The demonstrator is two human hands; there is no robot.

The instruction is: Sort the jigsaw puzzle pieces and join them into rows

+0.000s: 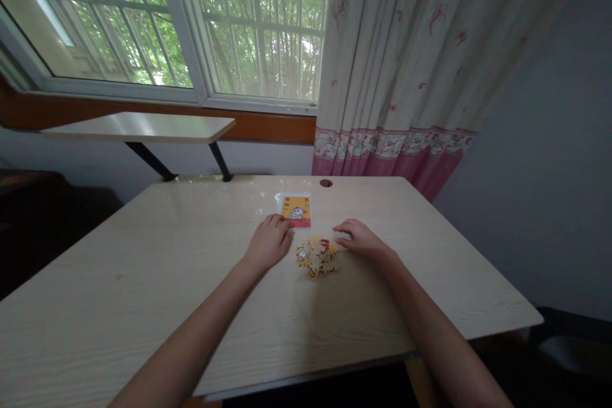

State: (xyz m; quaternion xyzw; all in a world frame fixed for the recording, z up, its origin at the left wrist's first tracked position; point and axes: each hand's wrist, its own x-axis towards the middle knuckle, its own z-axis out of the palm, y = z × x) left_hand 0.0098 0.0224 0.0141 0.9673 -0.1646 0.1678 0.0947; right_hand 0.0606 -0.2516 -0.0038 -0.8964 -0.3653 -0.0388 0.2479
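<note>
A small heap of yellow and white jigsaw pieces [318,256] lies on the light wooden table [167,280] between my two hands. My left hand [268,242] rests palm down just left of the heap, fingers curled, its fingertips at the near edge of a small picture card [295,209] that shows a cartoon animal on orange. My right hand [357,238] lies to the right of the heap, fingers bent toward the pieces and touching its right edge. Whether either hand grips a piece is hidden.
A round cable hole [326,183] sits near the table's far edge. A small wall shelf [143,126] on black brackets hangs under the window at the back left. A floral curtain [406,64] hangs behind the table's right side.
</note>
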